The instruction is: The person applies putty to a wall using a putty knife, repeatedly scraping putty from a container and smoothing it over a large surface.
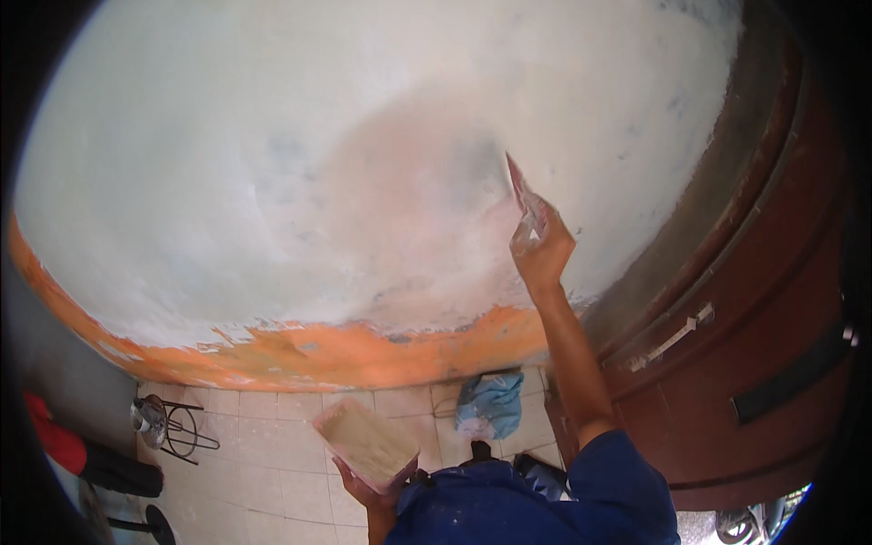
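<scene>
My right hand (542,243) grips a putty knife (516,182), its blade raised against the white, patchily coated wall (409,200), just right of a pinkish-grey patch. Down at the bottom centre, my left hand (359,483) holds a pinkish tub (368,440) with cream-coloured putty inside, low beside my body. An uneven orange band (272,354) runs along the bottom of the wall.
A brown door (772,272) and dark frame fill the right side. On the tiled floor (282,454) lie a crumpled blue bag (489,407) and a metal stool (186,427). A person in red (50,427) is at the far left; wheels show bottom right.
</scene>
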`<state>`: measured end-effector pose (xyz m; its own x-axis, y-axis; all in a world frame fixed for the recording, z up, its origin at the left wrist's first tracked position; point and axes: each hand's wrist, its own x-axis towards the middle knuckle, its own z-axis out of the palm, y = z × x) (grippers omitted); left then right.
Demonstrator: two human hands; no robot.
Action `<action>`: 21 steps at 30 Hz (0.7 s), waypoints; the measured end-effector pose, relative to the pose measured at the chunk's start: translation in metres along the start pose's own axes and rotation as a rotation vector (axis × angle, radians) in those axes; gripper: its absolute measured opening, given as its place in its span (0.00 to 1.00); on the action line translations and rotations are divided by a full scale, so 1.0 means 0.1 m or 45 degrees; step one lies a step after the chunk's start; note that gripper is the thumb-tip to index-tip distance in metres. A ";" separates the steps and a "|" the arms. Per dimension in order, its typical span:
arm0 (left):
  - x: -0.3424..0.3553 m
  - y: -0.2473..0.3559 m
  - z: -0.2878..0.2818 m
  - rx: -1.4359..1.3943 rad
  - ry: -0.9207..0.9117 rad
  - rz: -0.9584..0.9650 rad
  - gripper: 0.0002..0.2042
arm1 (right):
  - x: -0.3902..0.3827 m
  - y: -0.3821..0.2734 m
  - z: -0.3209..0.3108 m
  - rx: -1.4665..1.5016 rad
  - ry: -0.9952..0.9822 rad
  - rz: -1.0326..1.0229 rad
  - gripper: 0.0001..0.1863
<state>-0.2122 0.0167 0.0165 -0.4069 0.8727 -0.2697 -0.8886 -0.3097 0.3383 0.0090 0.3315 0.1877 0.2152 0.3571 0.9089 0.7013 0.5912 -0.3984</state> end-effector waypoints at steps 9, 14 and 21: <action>-0.08 0.08 0.27 0.097 -0.004 0.023 0.33 | -0.66 -0.15 0.17 0.035 -0.148 -0.487 0.27; -0.04 0.13 0.09 0.117 -0.008 0.071 0.34 | -0.63 -0.13 0.02 0.226 -0.623 -0.161 0.20; 0.02 0.07 0.07 -0.007 0.018 -0.013 0.34 | -0.30 0.20 0.45 -0.154 -0.656 -0.211 0.10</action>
<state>-0.2175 0.0196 0.0246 -0.4006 0.8704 -0.2861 -0.8939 -0.3027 0.3306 -0.0142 0.3654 0.1470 -0.2438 0.5915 0.7686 0.7769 0.5935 -0.2103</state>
